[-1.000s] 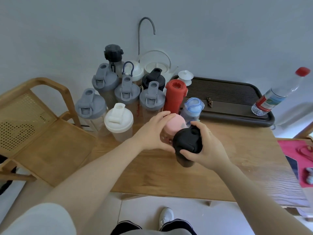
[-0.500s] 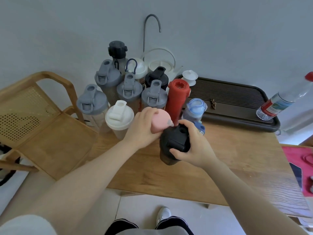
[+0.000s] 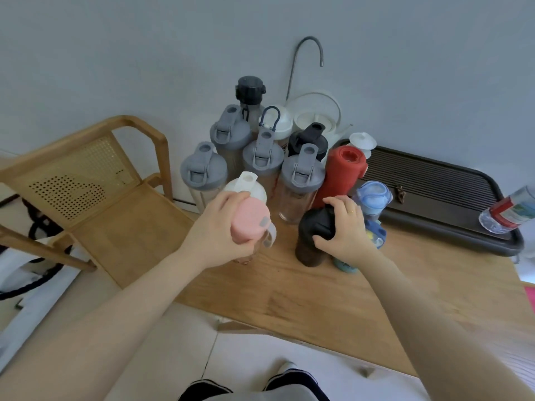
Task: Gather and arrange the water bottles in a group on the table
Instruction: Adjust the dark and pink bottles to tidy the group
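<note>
Two hands set bottles down at the front edge of the bottle group.

The left hand (image 3: 220, 227) grips the pink-lidded bottle (image 3: 251, 221) by its top; the right hand (image 3: 346, 227) curls over the black-lidded bottle (image 3: 314, 235), which stands on the wooden table (image 3: 318, 299). Just behind stand the white-lidded bottle (image 3: 249, 188), a blue bottle (image 3: 373, 198), a red bottle (image 3: 341, 172) and grey-lidded shakers (image 3: 302, 175). A dark tray (image 3: 434, 192) lies beyond to the right.
</note>
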`<action>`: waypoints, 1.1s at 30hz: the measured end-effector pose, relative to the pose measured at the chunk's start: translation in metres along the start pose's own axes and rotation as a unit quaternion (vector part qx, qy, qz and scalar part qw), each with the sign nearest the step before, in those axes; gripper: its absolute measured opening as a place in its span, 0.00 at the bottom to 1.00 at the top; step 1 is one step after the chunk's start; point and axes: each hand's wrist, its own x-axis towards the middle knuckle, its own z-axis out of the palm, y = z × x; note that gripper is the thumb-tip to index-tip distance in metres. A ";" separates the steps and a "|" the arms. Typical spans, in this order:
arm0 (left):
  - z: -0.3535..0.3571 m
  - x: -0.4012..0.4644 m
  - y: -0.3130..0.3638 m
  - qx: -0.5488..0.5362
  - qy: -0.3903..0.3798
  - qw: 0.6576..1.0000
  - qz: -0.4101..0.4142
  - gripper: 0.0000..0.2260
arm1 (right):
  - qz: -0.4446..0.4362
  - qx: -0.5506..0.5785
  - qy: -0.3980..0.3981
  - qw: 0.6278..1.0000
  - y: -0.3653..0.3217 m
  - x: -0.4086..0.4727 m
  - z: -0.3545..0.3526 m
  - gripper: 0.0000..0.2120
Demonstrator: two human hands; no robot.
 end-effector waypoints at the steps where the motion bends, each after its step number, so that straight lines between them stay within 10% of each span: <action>1: -0.002 -0.003 -0.003 -0.007 -0.001 1.000 0.000 0.36 | -0.001 -0.050 0.007 0.999 -0.005 0.000 0.001 0.37; 7: -0.018 -0.018 -0.018 -0.025 -0.009 0.999 0.023 0.37 | -0.190 -0.069 0.013 0.979 -0.088 0.028 0.023 0.24; 14: -0.041 -0.025 -0.042 -0.015 0.030 0.999 0.021 0.37 | -0.098 -0.169 -0.124 0.973 -0.127 0.070 0.049 0.31; 33: 0.013 0.006 -0.033 0.019 -0.073 0.997 -0.036 0.38 | -0.036 -0.253 -0.005 0.967 -0.079 0.020 0.032 0.36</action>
